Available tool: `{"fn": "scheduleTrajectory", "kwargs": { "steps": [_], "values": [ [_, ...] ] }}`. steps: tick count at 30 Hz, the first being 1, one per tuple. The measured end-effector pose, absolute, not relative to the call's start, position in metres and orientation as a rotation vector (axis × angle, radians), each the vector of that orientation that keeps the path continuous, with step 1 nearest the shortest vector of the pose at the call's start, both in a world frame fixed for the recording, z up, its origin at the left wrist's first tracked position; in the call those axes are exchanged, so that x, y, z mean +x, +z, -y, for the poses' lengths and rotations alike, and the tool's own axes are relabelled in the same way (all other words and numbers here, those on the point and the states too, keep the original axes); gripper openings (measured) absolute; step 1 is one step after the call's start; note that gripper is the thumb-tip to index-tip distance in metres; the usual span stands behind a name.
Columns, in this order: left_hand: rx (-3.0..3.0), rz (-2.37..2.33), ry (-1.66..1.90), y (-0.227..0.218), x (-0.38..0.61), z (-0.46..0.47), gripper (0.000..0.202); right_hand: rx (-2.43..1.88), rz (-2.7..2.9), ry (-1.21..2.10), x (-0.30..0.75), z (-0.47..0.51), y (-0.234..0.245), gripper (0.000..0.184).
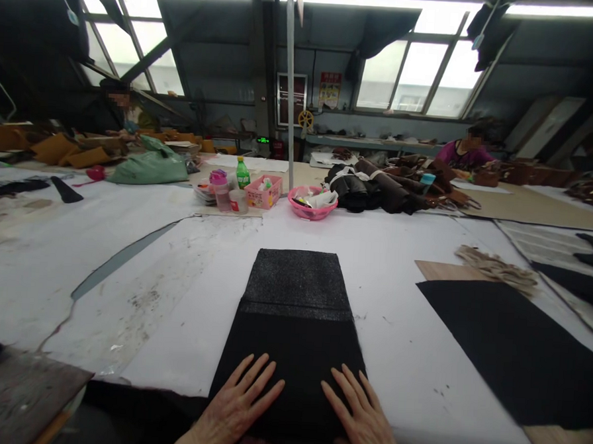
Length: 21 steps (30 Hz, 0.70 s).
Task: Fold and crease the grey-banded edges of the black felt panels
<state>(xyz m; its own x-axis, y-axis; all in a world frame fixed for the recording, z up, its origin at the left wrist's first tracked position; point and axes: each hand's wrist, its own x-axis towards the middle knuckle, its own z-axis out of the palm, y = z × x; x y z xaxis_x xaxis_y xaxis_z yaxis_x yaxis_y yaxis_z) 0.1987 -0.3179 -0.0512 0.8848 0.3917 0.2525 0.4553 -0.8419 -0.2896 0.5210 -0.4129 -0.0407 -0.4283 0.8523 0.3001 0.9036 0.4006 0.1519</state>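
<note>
A long black panel (295, 341) lies lengthwise on the white-covered table in front of me. Its far part has a shiny, speckled surface, crossed by a seam-like line; the nearer part is matte black. On the panel's near left side rests my left hand (240, 404), flat, with its fingers apart. My right hand (361, 411) lies the same way on the near right side, fingers spread. Neither hand grips anything. The panel's near end is partly hidden by my hands and lower edge of view.
Right of me a black sheet (523, 353) lies on the table (387, 280) beside a crumpled glove (495, 269). Ahead stand a pink basket (312, 209), a green bottle (242, 174) and rolled dark material (372, 186). Two people work at the far side.
</note>
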Motion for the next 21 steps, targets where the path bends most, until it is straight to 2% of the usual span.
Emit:
{"fn": "scheduleTrajectory", "kwargs": {
  "steps": [6, 14, 21],
  "values": [
    [-2.742, 0.706, -0.325, -0.041, 0.200, 0.324, 0.073, -1.643, 2.439, -0.579, 0.533, 0.419, -0.047, 0.095],
    [-2.665, 0.774, -0.478, -0.049, 0.221, 0.319, 0.055, -1.890, 2.366, -0.598, 0.522, 0.409, -0.050, 0.083],
    [-2.734, 0.776, -0.515, -0.049, 0.228, 0.311, 0.045, -1.835, 2.342, -0.547, 0.523, 0.404, -0.059, 0.067]
  ]
}}
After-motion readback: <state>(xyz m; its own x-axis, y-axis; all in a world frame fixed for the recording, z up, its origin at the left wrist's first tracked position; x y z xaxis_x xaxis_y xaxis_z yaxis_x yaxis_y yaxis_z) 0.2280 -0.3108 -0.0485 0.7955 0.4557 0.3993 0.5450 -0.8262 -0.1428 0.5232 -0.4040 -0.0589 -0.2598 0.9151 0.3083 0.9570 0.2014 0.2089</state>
